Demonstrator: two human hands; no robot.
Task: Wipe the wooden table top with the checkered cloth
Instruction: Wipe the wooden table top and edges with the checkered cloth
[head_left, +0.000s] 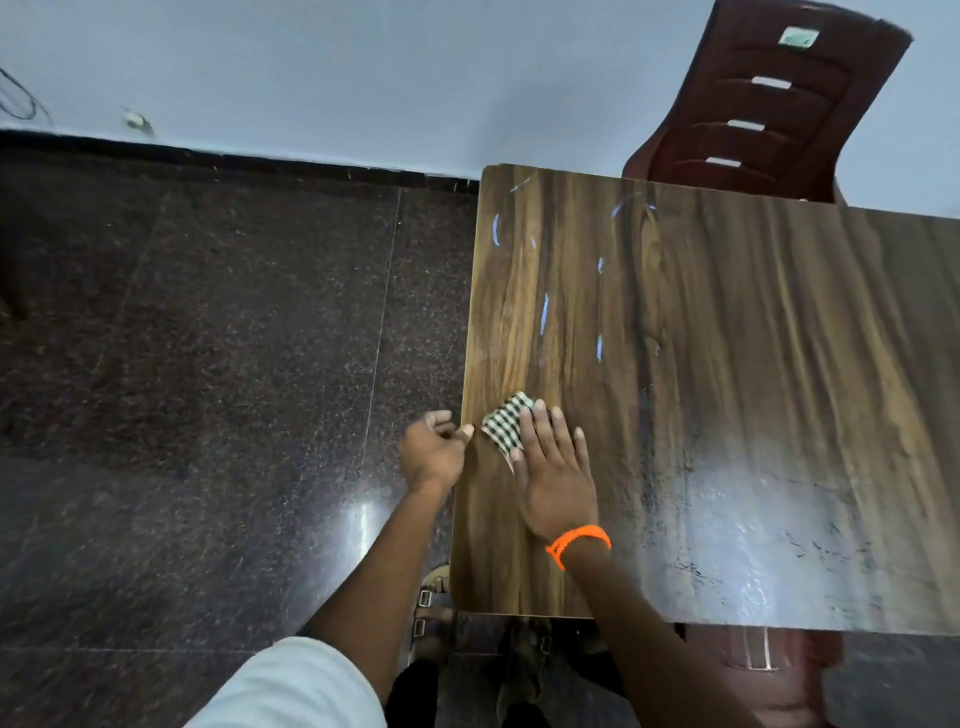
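Cloth (506, 422) — light, limp, prone to bunching — is lying near the counter (727, 364) left edge, best pressed flat as the right hand (553, 475) is doing, fingers straight; left hand (434, 449) is hovering loosely curled, holding nothing.

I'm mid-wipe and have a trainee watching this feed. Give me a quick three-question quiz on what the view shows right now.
1. True or false: the right hand presses flat on the folded green-and-white checkered cloth.
2. Where does the left hand sit? A) on the cloth B) at the left edge of the brown wood-grain table top, fingers loosely curled C) on the dark red plastic chair
3. Fill in: the pale blue streaks lie on the table top ____ the cloth, toward the wall.

Key: 1 true; 2 B; 3 beyond.
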